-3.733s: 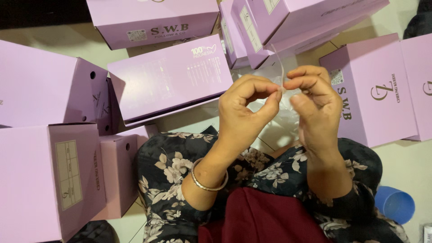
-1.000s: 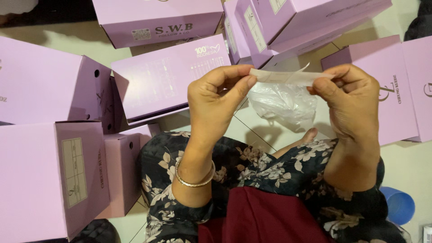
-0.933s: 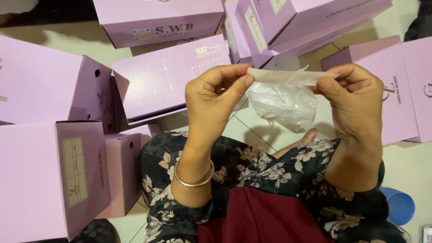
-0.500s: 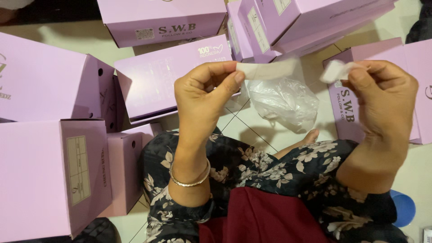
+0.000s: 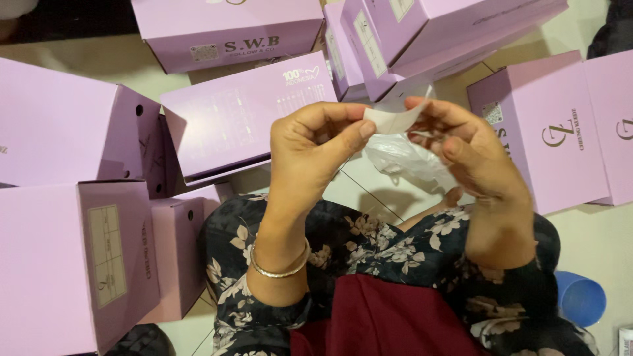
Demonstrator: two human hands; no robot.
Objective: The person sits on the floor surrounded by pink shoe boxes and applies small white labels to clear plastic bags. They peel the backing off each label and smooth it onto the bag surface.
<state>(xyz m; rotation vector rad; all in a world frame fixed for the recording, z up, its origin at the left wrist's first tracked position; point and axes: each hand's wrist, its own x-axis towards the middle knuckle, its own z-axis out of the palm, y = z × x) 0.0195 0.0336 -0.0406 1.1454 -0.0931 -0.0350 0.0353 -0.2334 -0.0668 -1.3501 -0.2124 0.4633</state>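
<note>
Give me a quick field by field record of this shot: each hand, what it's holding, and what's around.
left hand: pinches one end of a small white strip
right hand: grips the strip's other end
clear plastic bag: hangs crumpled below the strip
wrist: silver bangle on the left
surroundings: lilac boxes on the pale floor
lower right: blue cup

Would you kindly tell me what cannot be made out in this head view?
- Clear plastic bag: its contents, hidden by the right hand and crumpled film.
- White strip: its ends, covered by the fingertips of the left hand.
- Blue tub: cut off behind the sleeve.
- Purple boxes: closed, insides unseen.
</note>
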